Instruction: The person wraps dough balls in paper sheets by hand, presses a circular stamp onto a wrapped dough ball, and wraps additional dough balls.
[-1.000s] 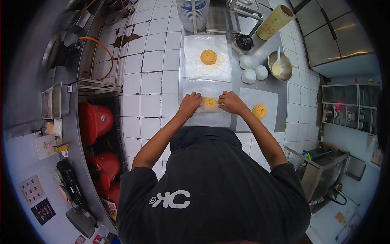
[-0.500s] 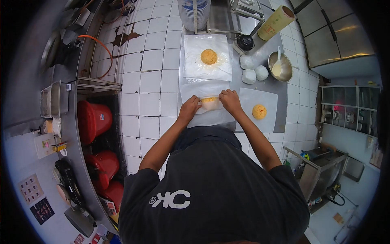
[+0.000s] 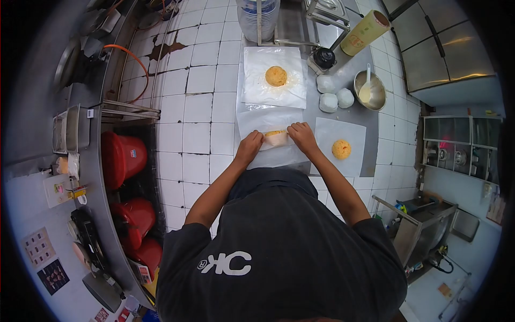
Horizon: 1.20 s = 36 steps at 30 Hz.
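Observation:
On the steel counter (image 3: 343,75) lies a sheet of white paper (image 3: 268,122) with a mound of yellow rice (image 3: 276,133) on it. My left hand (image 3: 251,145) and my right hand (image 3: 301,135) pinch the near edge of that paper and fold it up over the rice, so most of the rice is hidden. Farther back, a second rice mound (image 3: 276,76) rests on another paper sheet (image 3: 256,86). A third rice mound (image 3: 341,149) sits on a sheet (image 3: 348,131) to the right.
Three wrapped white balls (image 3: 332,93) lie beside a metal bowl (image 3: 379,86) with a spoon. A roll of wrap (image 3: 363,26) and a black-lidded jar (image 3: 324,57) stand behind. Red buckets (image 3: 122,159) sit under the left counter. White tiled floor lies left of the counter.
Both hands have lifted the paper's near edge and rolled it forward over the rice, which showed openly between them a second ago.

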Tool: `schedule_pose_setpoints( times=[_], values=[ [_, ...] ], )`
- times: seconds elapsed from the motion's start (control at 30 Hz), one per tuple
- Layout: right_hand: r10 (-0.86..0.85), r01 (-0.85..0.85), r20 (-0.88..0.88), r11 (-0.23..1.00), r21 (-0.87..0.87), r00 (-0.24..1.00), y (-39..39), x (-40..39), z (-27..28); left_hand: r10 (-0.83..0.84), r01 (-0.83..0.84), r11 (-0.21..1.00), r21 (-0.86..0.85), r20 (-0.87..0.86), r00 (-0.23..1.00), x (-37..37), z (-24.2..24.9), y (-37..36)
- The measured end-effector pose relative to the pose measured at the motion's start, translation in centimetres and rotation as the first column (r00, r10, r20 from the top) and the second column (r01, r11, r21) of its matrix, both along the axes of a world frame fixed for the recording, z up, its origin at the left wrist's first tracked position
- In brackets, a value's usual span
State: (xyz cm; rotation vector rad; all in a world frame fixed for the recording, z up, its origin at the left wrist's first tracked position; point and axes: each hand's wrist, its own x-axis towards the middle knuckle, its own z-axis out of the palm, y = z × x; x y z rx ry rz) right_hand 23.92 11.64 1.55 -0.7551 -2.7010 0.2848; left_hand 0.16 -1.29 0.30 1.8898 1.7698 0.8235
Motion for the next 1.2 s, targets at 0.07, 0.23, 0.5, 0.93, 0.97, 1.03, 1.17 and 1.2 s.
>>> schedule_pose_setpoints(
  times=[0.07,0.23,0.5,0.93,0.97,1.03,1.17,1.2],
  values=[
    [-0.018,0.017,-0.011,1.000,-0.022,1.000,-0.1,0.3,-0.4,0.017,-0.017,1.000,-0.006,0.022,1.000,-0.1,0.1,-0.3],
    [-0.056,0.050,-0.078,0.996,-0.076,0.995,-0.2,0.4,-0.5,0.058,-0.064,0.990,0.122,0.054,0.997,0.4,1.3,-1.0],
    [0.203,-0.219,0.123,0.966,0.138,0.971,0.6,1.2,-0.2,-0.195,0.184,0.980,-0.071,-0.206,0.959,-0.7,1.4,-1.9],
    [0.407,-0.433,0.297,0.901,0.026,0.864,-0.5,1.9,-0.1,-0.306,0.344,0.938,-0.039,-0.562,0.769,0.3,1.3,-1.3],
    [0.351,-0.370,0.262,0.929,0.023,0.899,-0.6,1.6,-0.3,-0.270,0.320,0.947,0.009,-0.515,0.814,0.3,0.9,-1.0],
    [0.290,-0.299,0.230,0.954,0.006,0.929,-1.0,1.8,0.2,-0.288,0.340,0.940,0.023,-0.481,0.828,0.0,0.6,-1.0],
    [0.265,-0.281,0.243,0.959,0.035,0.933,-0.7,2.3,-0.6,-0.368,0.401,0.916,-0.027,-0.460,0.808,-1.5,-0.3,-1.5],
    [0.262,-0.280,0.238,0.959,0.048,0.935,-0.6,2.5,-0.5,-0.366,0.400,0.916,-0.027,-0.461,0.808,-1.9,-0.1,-1.5]
  ],
)
